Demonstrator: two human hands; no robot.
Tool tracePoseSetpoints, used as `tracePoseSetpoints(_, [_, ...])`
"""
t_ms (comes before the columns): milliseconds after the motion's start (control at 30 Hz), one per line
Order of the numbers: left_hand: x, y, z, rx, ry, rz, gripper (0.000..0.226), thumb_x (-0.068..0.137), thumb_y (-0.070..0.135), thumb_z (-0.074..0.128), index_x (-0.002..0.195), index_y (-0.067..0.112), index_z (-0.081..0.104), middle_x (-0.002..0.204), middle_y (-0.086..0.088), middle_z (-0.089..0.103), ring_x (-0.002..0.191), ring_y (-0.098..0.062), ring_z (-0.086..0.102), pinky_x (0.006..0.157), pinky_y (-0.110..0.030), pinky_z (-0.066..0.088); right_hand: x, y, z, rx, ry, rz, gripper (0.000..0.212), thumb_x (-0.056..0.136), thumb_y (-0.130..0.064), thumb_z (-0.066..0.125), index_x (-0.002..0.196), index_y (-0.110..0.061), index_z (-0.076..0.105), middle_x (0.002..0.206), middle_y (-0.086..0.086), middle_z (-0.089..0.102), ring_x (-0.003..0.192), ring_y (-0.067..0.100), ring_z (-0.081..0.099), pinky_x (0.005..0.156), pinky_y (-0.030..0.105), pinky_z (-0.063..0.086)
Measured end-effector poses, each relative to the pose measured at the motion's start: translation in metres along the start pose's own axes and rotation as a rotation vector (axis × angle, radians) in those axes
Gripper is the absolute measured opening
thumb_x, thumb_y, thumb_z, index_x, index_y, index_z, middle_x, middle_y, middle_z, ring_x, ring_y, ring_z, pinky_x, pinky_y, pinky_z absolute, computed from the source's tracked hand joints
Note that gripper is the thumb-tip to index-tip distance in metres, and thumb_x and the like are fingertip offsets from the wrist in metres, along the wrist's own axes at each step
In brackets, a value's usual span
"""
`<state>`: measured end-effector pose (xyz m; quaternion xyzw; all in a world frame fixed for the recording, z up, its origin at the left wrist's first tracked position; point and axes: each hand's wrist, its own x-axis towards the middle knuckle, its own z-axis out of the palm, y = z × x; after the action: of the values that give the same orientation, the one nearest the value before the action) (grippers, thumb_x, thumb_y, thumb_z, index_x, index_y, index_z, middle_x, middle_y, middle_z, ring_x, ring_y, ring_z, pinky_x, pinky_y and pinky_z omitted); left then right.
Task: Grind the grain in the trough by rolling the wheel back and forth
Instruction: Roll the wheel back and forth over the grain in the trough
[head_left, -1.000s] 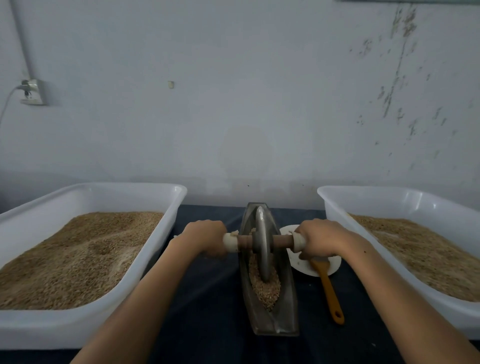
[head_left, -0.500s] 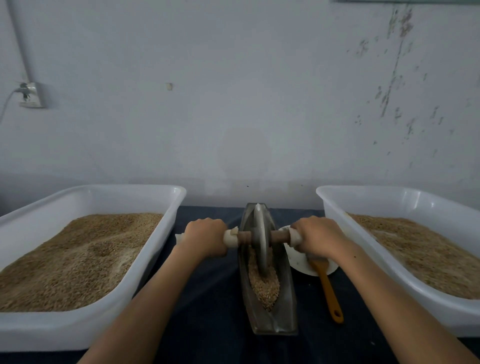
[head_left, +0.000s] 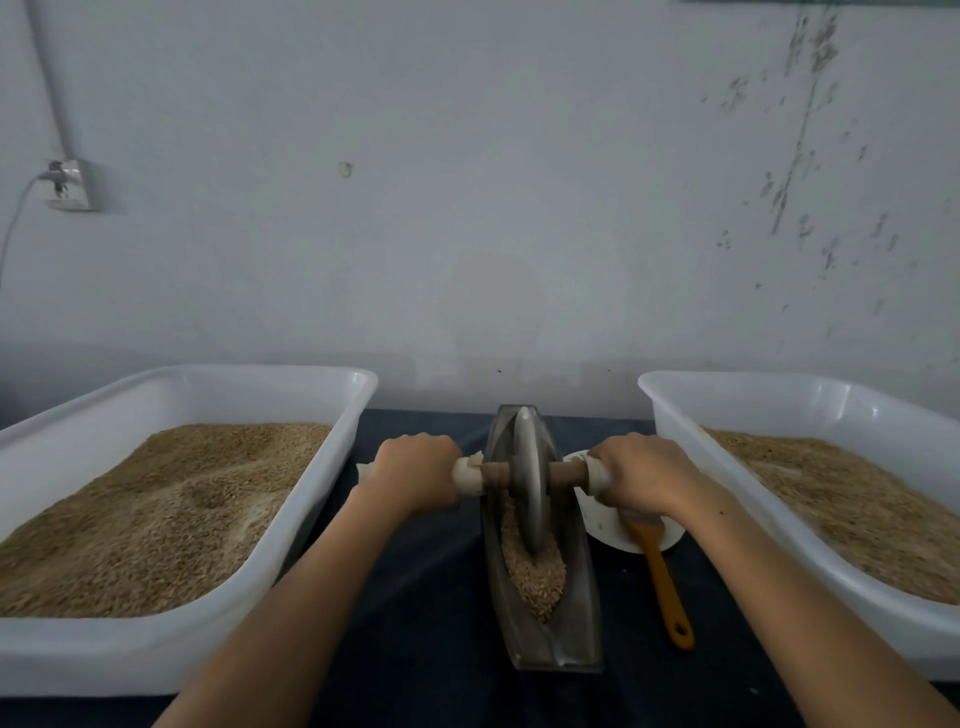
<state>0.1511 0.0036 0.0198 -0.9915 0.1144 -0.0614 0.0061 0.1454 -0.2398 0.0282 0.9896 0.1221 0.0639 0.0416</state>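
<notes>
A narrow grey boat-shaped trough (head_left: 576, 639) lies lengthwise on the dark cloth between my arms. A grey metal wheel (head_left: 529, 478) stands upright in its far half, on a wooden axle with white-wrapped ends. My left hand (head_left: 415, 473) is shut on the left axle end and my right hand (head_left: 641, 475) on the right end. Tan grain (head_left: 535, 577) is heaped in the trough's near half, just in front of the wheel.
A big white tub of grain (head_left: 171, 504) stands at the left and another one (head_left: 852, 499) at the right. A white dish (head_left: 602, 525) and an orange-handled brush (head_left: 662, 577) lie right of the trough. A wall with a socket (head_left: 70, 184) is close behind.
Both hands have pushed the wheel away from me, toward the trough's far end. More grain shows in front of the wheel.
</notes>
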Motion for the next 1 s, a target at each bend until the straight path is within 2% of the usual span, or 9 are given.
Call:
tracePoseSetpoints(100, [0.001,0.002,0.007,0.046,0.173,-0.011,0.015,0.082,0.034,0.061,0.084,0.027,0.048,0.084,0.006,0.058,0.072,-0.013,0.049,0.065,-0.029,0.037,0.004,0.002,0.015,-0.006,0.227,-0.003,0.012,0.090,-0.031,0.054,0.079,-0.032,0.051,0.077,-0.010,0.057,0.068,0.010,0.053,0.061,0.026,0.040])
tracePoseSetpoints(200, [0.000,0.004,0.008,0.056,0.217,-0.027,0.015,0.084,0.035,0.059,0.085,0.027,0.047,0.080,0.007,0.055,0.070,-0.013,0.047,0.064,-0.029,0.036,0.006,0.005,0.023,-0.006,0.295,-0.007,0.017,0.091,-0.033,0.053,0.076,-0.034,0.046,0.073,-0.010,0.055,0.065,0.009,0.051,0.059,0.025,0.035])
tracePoseSetpoints(333, [-0.001,0.006,0.004,0.094,0.148,-0.019,0.014,0.082,0.032,0.062,0.090,0.023,0.054,0.086,0.005,0.060,0.073,-0.014,0.050,0.065,-0.029,0.038,0.006,0.007,0.016,0.001,0.111,0.003,0.011,0.087,-0.032,0.058,0.078,-0.033,0.051,0.070,-0.011,0.052,0.061,0.002,0.046,0.052,0.021,0.028])
tracePoseSetpoints(467, [-0.002,0.002,-0.007,0.022,-0.089,0.000,0.032,0.078,0.034,0.069,0.105,0.019,0.061,0.093,0.001,0.063,0.084,-0.016,0.059,0.074,-0.031,0.046,0.004,0.006,-0.001,0.072,-0.197,0.012,0.023,0.081,-0.030,0.070,0.074,-0.035,0.049,0.078,-0.009,0.059,0.073,0.009,0.058,0.059,0.023,0.039])
tracePoseSetpoints(633, [-0.001,-0.001,-0.009,-0.072,-0.258,-0.014,0.021,0.075,0.032,0.073,0.090,0.023,0.061,0.080,0.002,0.068,0.076,-0.015,0.064,0.075,-0.031,0.050,0.000,0.002,-0.014,0.095,-0.295,-0.002,0.024,0.079,-0.027,0.073,0.075,-0.032,0.050,0.082,-0.004,0.062,0.079,0.014,0.062,0.063,0.024,0.044])
tracePoseSetpoints(767, [0.001,-0.004,-0.005,-0.090,-0.213,-0.018,0.020,0.075,0.031,0.073,0.089,0.024,0.060,0.075,0.006,0.062,0.078,-0.015,0.062,0.074,-0.031,0.049,0.002,0.000,-0.010,0.026,-0.197,-0.012,0.018,0.081,-0.028,0.070,0.082,-0.029,0.053,0.084,-0.005,0.062,0.078,0.013,0.060,0.060,0.023,0.039])
tracePoseSetpoints(867, [0.000,-0.002,0.000,-0.032,-0.038,-0.018,0.021,0.077,0.033,0.069,0.095,0.024,0.061,0.083,0.006,0.059,0.079,-0.015,0.057,0.070,-0.030,0.042,0.004,0.001,0.001,-0.006,-0.020,-0.001,0.015,0.084,-0.030,0.064,0.078,-0.032,0.051,0.076,-0.009,0.058,0.068,0.009,0.055,0.058,0.023,0.037])
tracePoseSetpoints(933, [0.000,0.000,0.005,0.010,0.081,-0.021,0.016,0.080,0.033,0.065,0.090,0.024,0.057,0.088,0.004,0.062,0.082,-0.017,0.059,0.070,-0.031,0.043,0.004,0.002,0.009,-0.010,0.136,-0.001,0.015,0.088,-0.032,0.058,0.076,-0.033,0.049,0.073,-0.010,0.055,0.063,0.007,0.050,0.055,0.023,0.032])
tracePoseSetpoints(1000, [0.000,0.003,0.009,0.030,0.185,-0.022,0.013,0.083,0.034,0.061,0.088,0.025,0.052,0.092,0.003,0.063,0.085,-0.018,0.061,0.071,-0.031,0.042,0.004,0.002,0.018,0.002,0.263,-0.004,0.012,0.091,-0.031,0.054,0.079,-0.032,0.050,0.077,-0.009,0.058,0.068,0.010,0.053,0.062,0.025,0.037])
